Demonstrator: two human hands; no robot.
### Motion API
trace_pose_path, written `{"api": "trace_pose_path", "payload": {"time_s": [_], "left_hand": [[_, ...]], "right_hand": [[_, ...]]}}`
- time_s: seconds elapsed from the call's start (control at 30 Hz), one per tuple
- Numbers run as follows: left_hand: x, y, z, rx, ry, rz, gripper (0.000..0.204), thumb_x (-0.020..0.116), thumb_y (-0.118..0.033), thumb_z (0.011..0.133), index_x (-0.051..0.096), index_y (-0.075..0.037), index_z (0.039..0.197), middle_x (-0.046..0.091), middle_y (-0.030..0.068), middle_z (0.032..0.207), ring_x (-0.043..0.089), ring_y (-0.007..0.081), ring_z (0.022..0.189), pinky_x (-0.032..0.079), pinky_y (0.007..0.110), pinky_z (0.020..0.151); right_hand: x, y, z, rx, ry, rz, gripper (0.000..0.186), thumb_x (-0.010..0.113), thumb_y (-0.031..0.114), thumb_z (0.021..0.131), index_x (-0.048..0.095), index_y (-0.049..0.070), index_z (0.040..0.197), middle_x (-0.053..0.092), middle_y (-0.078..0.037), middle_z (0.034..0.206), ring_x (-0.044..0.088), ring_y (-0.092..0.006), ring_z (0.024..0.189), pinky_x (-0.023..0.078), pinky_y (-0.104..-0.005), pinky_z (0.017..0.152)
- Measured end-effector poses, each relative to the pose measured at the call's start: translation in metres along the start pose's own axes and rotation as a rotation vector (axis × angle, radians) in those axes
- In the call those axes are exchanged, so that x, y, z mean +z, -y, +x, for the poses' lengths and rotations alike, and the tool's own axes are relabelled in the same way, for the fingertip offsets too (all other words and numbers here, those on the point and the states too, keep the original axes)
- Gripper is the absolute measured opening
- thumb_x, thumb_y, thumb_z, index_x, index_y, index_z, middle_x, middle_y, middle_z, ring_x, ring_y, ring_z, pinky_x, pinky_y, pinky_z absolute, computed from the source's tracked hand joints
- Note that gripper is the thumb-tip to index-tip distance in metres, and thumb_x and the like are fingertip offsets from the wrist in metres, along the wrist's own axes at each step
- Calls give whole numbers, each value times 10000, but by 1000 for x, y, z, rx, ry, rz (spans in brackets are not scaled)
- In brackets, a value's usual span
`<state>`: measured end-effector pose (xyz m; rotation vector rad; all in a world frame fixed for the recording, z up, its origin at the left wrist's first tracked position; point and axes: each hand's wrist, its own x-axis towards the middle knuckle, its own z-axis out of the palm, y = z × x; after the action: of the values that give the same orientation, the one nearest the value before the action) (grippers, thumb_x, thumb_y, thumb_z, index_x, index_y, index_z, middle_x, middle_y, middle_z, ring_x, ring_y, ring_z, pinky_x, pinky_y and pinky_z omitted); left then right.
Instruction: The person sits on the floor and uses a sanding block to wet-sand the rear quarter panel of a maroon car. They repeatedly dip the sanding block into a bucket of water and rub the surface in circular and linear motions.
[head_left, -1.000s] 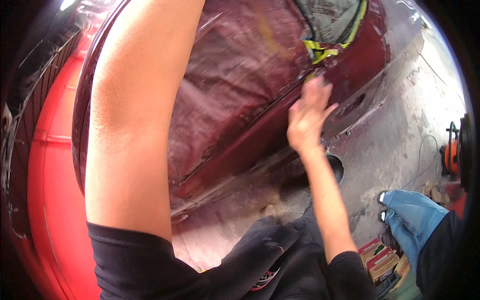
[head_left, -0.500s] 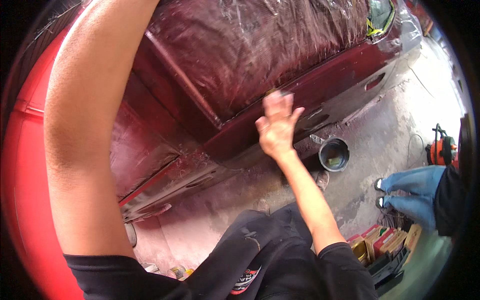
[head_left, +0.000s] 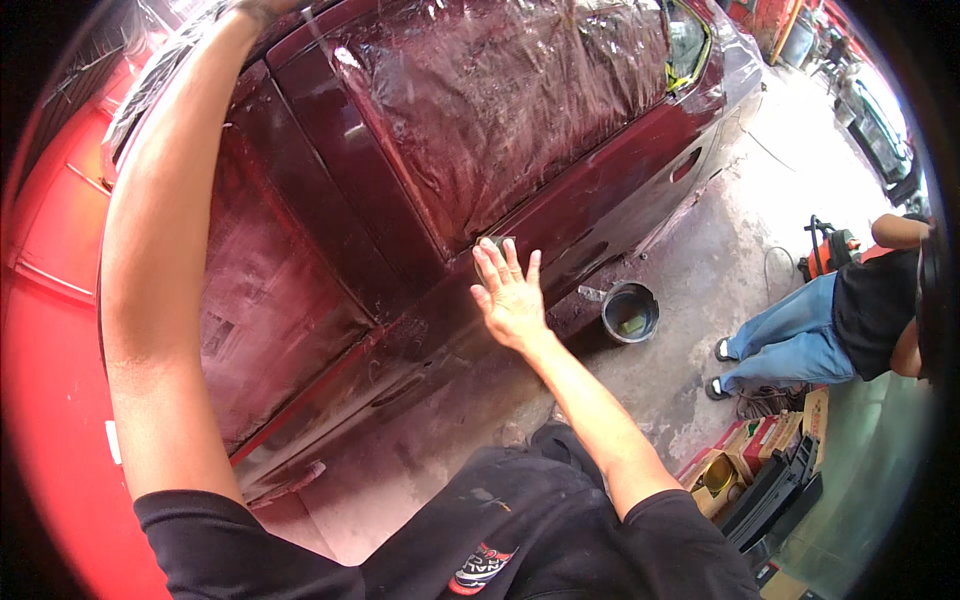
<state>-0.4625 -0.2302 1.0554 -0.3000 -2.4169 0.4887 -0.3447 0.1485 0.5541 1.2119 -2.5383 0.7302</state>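
Far left: glossy, bright-red panelled surface [head_left: 60, 350], curved along the rim of view. Just right of that, left arm stretched long and upward; left hand [head_left: 268, 8] by the roof side of a dark maroon car body [head_left: 590, 200], mostly cut off by the upper edge. Cannot tell state of left grip, nor any contact.

Next, pink-misted masking sheet [head_left: 265, 340] over the nearer window opening; beyond the dark pillar, clear wrinkled plastic film [head_left: 510, 110] over the other.

Mid-view: right hand [head_left: 512, 305], back upward, right grip apart, fingers spread and laid flat at the film's lower left corner. Possibly something small and dark beneath the fingertips; too hidden to name.

Key relation: maroon strip below the film directly under and ahead of the right fingers, long axis from lower left to upper right, slantwise across the finger line. Right hand nearer; left well apart.

Further right, on grey concrete floor [head_left: 660, 390]: round dark bucket [head_left: 612, 305] with greenish block [head_left: 632, 325] inside; open cardboard boxes [head_left: 740, 445]; another person in blue jeans [head_left: 790, 325]; orange-and-black machine [head_left: 828, 248] beyond.
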Motion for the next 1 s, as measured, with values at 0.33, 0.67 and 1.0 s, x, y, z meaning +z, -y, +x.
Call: {"api": "trace_pose_path", "payload": {"time_s": [0.33,0.67,1.0], "left_hand": [[-39,-23,-72,-557,-376,-300,291,605,-307,1032,752,-87,1153,746,187,1159,689,367,1103,519,453,1012],[-28,-30,-53,-528,-518,-550,269,657,-305,981,788,-87,1066,781,153,1043,721,326,1004,545,436,929],[-4,-14,-38,-518,-489,-584,442,697,-508,948,811,-108,1096,799,152,1012,762,327,981,566,440,938]], "right_hand": [[-33,-61,34,208,-125,-51,691,386,392,1147,210,62,1728,177,-139,1811,117,-390,1671,63,-698,1300],[-8,159,75,-69,-326,283,670,469,371,1133,270,143,1730,194,-52,1817,41,-323,1690,-33,-700,1290],[-10,139,66,-138,-315,70,771,538,332,1105,190,49,1732,168,-152,1813,53,-352,1688,-39,-706,1280]]}}
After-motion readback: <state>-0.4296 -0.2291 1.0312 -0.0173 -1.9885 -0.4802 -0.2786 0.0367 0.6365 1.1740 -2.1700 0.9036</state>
